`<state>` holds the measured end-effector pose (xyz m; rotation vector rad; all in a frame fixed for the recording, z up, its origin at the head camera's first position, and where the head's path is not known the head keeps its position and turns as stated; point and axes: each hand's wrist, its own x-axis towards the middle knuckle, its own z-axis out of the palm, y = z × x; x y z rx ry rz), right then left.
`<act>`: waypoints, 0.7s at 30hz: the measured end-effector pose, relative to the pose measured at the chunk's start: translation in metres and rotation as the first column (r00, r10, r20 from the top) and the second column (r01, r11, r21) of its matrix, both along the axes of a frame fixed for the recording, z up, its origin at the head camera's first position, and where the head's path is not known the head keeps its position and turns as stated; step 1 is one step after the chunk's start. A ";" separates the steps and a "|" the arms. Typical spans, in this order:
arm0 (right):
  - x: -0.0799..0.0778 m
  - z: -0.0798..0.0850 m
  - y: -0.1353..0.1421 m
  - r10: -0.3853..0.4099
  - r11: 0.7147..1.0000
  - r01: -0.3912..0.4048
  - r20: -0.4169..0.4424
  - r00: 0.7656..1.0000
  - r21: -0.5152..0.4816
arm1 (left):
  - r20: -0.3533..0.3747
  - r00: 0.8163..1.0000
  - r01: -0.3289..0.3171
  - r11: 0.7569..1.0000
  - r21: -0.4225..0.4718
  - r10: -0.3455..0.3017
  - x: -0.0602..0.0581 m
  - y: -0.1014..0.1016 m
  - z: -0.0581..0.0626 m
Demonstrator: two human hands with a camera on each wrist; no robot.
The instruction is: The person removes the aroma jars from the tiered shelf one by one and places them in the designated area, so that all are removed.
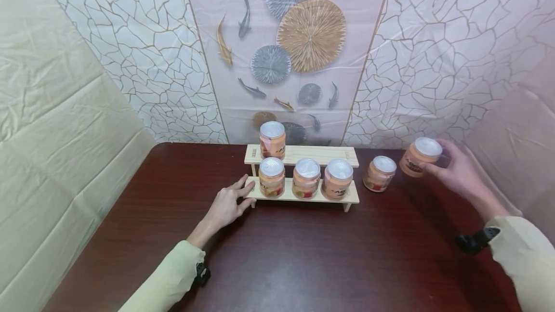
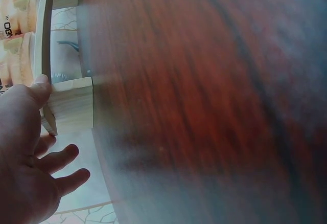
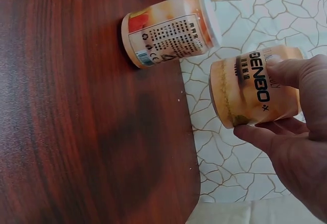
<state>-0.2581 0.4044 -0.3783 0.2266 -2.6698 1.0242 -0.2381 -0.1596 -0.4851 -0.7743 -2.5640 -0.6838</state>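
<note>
My right hand (image 1: 461,170) grips an orange-labelled jar (image 1: 419,157) with a silvery lid, thumb on one side and fingers on the other. In the right wrist view this jar (image 3: 255,86) is held up off the table, slightly apart from a second jar (image 3: 168,32) that stands on the wood. At the left end of a two-tier wooden rack (image 1: 314,153), my left hand (image 1: 227,203) holds the lower shelf. Its thumb lies on the shelf's front edge (image 2: 45,45), while other fingers spread out past the end.
On the lower shelf stand three similar jars, left (image 1: 271,177), middle (image 1: 306,178) and right (image 1: 337,179). One more jar (image 1: 272,139) is on the upper shelf's left end. The dark wooden table (image 1: 295,264) meets a patterned cloth backdrop (image 1: 407,85) behind.
</note>
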 end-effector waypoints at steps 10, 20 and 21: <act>0.003 -0.013 0.001 -0.017 1.000 0.017 0.031 0.999 0.010 | 0.009 1.000 -0.002 1.000 -0.001 0.002 0.000 0.000 0.001; 0.002 -0.027 0.000 -0.026 1.000 0.026 0.051 0.998 -0.006 | 0.008 1.000 -0.001 1.000 -0.012 0.001 -0.001 0.000 0.000; 0.002 -0.028 0.000 -0.028 1.000 0.028 0.049 0.998 -0.005 | 0.010 1.000 -0.001 1.000 -0.012 0.001 -0.001 0.000 0.000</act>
